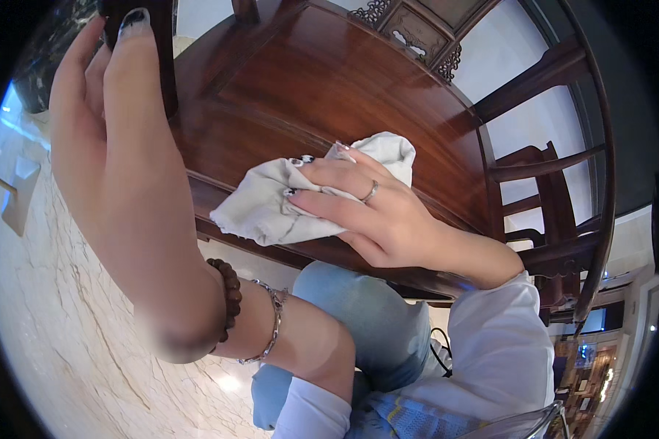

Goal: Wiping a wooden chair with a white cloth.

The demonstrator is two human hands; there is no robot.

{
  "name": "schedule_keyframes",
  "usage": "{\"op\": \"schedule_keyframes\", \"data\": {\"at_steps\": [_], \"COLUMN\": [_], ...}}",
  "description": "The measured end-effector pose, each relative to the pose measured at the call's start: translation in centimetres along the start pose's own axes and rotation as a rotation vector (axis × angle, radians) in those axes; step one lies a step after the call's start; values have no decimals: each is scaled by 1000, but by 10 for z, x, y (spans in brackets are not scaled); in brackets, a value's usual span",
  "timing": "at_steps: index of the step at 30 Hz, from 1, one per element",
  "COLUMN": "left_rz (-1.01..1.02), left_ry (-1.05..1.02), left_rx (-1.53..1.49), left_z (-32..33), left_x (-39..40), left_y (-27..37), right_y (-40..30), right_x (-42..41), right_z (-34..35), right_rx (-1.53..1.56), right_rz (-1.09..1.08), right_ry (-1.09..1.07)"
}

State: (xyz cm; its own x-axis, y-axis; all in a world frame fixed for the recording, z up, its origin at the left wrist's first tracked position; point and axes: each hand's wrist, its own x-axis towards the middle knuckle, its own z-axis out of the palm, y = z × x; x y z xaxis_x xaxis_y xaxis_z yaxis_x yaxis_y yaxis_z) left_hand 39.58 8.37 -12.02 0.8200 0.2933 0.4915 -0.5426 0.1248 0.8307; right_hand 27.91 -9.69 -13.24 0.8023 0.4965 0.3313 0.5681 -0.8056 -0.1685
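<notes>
A crumpled white cloth (269,206) lies on the glossy reddish-brown wooden seat (318,88), near its front edge. My right hand (381,206), wearing a ring, presses on the cloth, with folds of it bunched under and between the fingers. At the left, my left hand (137,137) reaches up close to the camera, its thumb and fingers around a dark wooden post (167,60) at the seat's side. Part of that grip is hidden behind the hand. A beaded bracelet and a metal bracelet circle the left wrist.
A curved dark wooden rail (607,126) with spindles bounds the seat's right side. Carved backrest panels (417,33) rise at the top. Another dark wooden piece of furniture (554,203) stands beyond the rail. Veined pale stone floor (66,307) stretches along the left, beside a dark stone-like object (33,82).
</notes>
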Motion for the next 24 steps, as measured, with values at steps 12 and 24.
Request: {"op": "schedule_keyframes", "data": {"at_steps": [12, 24], "left_rz": [-76, -92], "left_ry": [-38, -155], "left_rx": [-125, 702], "left_z": [-3, -9], "left_x": [12, -20], "left_y": [-37, -84], "right_y": [1, -2], "right_x": [-5, 0], "right_z": [-4, -4], "right_rx": [-18, 49], "right_rz": [77, 60], "right_ry": [-64, -46]}}
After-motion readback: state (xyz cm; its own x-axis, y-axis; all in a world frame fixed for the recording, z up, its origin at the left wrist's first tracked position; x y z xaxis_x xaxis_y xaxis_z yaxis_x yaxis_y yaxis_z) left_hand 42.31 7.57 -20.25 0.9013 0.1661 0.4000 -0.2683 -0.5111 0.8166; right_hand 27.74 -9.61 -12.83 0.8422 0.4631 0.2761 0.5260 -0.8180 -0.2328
